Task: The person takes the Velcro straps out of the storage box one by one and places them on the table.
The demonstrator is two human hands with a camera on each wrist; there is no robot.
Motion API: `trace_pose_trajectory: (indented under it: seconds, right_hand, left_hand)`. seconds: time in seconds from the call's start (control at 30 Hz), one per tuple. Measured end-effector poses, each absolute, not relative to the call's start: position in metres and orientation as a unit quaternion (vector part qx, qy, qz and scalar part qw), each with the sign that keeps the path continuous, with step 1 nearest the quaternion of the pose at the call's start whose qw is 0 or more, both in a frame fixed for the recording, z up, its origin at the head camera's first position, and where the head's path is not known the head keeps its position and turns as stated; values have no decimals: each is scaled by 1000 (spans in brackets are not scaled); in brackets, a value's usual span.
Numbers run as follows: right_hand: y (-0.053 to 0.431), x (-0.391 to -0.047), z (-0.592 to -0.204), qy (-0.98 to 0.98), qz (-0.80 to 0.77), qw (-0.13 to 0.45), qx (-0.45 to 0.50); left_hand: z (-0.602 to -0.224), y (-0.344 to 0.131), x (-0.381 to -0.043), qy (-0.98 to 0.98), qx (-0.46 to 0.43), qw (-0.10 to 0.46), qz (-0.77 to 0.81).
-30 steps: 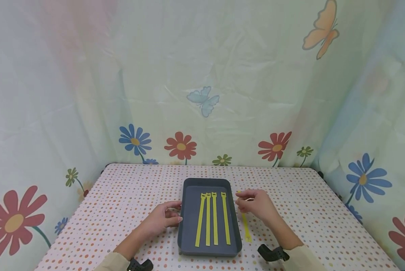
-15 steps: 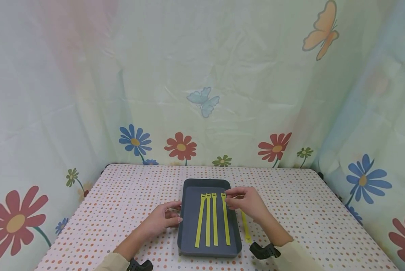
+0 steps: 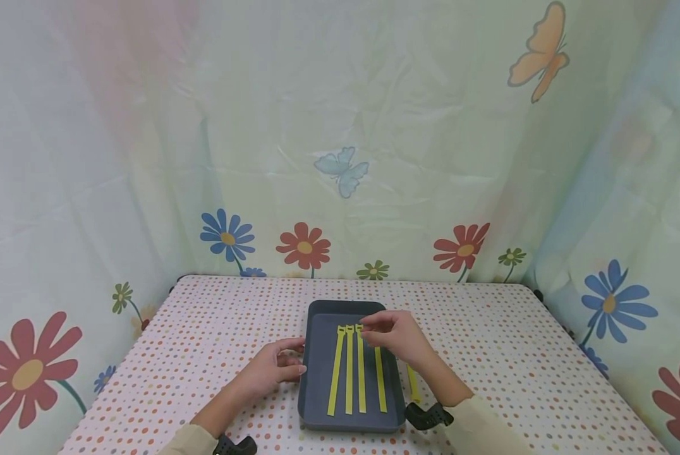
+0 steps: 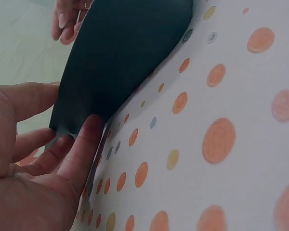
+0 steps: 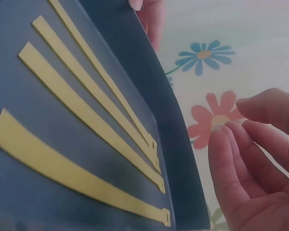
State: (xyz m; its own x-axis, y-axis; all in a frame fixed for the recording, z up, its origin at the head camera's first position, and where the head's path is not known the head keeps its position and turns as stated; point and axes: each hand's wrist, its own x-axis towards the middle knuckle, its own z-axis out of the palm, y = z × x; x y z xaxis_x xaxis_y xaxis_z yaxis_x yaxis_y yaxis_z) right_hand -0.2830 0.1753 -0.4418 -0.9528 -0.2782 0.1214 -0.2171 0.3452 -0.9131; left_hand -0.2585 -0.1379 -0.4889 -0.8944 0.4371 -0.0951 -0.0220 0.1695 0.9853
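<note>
A dark grey tray [image 3: 323,392] holds several yellow hook-and-loop cable ties [image 3: 349,373] laid lengthwise, slotted heads at the far end. Three lie close together, and one [image 3: 380,379] is set apart to the right. My left hand [image 3: 266,368] touches the tray's left outer wall with straight fingertips, thumb low on the wall in the left wrist view. Above the tray's right half hovers my right hand [image 3: 399,335], fingers loosely bent, a gap between thumb and fingertips and nothing held. It overlaps the head of the right tie in the head view.
Outside the tray's right wall another yellow cable tie [image 3: 413,384] lies on the dotted tablecloth [image 3: 249,316], partly hidden by the right forearm. A flowered curtain [image 3: 408,189] rises behind the table. Black straps [image 3: 429,417] circle both wrists.
My right hand has moved left, from beside the loose tie on the cloth, over the tray's right wall to above the ties inside. The left hand and the tray have not moved.
</note>
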Motion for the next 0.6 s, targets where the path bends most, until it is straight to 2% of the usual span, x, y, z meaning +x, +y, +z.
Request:
trace_pose_trajectory:
  seconds: [0.33,0.6]
  right_hand:
    - [161,-289,-441,830,-529,34,-172]
    - [153,-296,-439,847,-479,45,-226]
  left_hand:
    - [-488,-137,-258,742,139,183,629]
    - [-489,-138,-259,745,143,183,626]
